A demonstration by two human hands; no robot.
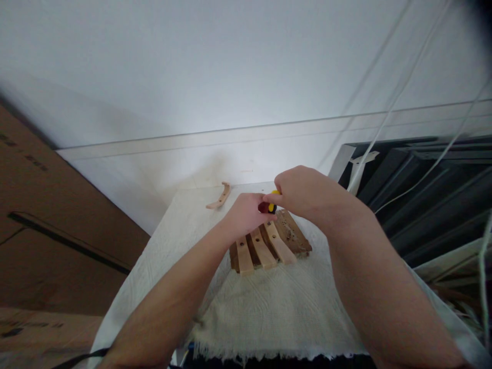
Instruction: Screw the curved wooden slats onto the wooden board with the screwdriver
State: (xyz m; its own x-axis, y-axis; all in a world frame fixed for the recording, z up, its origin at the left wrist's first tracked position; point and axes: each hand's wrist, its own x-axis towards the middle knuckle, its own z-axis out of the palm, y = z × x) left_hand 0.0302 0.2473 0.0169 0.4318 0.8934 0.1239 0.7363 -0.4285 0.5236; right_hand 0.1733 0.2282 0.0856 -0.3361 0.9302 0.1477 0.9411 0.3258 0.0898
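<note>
My right hand [294, 192] is closed around a screwdriver [272, 208] with a yellow and black handle, mostly hidden by my fingers. Curled about the lower part of the same tool is my left hand [249, 212], where a dark red patch shows between finger and thumb. Both hands are over the far end of a brown wooden board [294, 233] pitted with small holes. Across the board lie several pale curved wooden pieces, among them a wooden hook [282, 246] with a dark screw hole. The screwdriver's tip is hidden.
Another wooden hook [221, 197] lies loose on the off-white cloth [277, 307] covering the table. A white wall [230, 77] rises behind. Cardboard boxes [57, 205] stand at the left; dark metal parts [430, 179] and white cables [403, 87] are at the right.
</note>
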